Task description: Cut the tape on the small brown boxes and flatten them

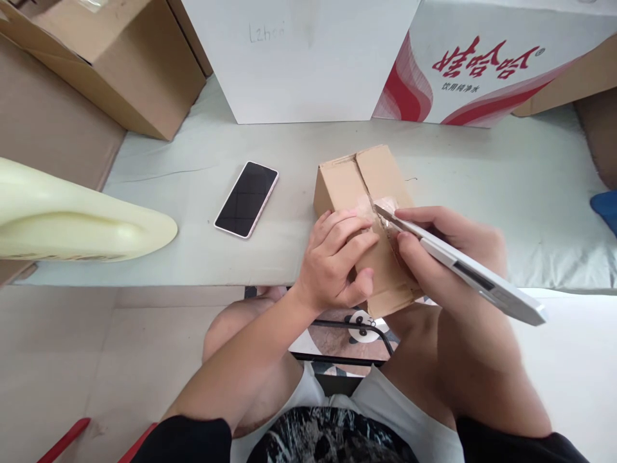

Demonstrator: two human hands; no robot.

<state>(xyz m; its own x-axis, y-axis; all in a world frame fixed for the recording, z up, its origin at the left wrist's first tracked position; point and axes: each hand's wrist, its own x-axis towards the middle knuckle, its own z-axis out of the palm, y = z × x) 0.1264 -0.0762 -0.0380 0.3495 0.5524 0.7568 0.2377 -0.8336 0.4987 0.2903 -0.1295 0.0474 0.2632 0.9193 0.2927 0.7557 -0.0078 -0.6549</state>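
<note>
A small brown cardboard box (380,167) rests at the front edge of the covered surface, with its near end over the edge. Clear tape (383,207), partly torn, lies across its top seam. My left hand (332,260) grips the box from the left, its bent fingers pressing on the top beside the seam. My right hand (448,257) is closed around a white utility knife (472,273). The blade is out, and its tip touches the seam at the tape, close to my left fingertips. What lies inside the box is hidden.
A phone (247,199) lies left of the box, dark screen up. Behind stand a white box (308,64) and a red-and-white carton (482,71). Larger cardboard boxes (144,71) fill the back left. A pale yellow smooth object (96,218) juts in from the left.
</note>
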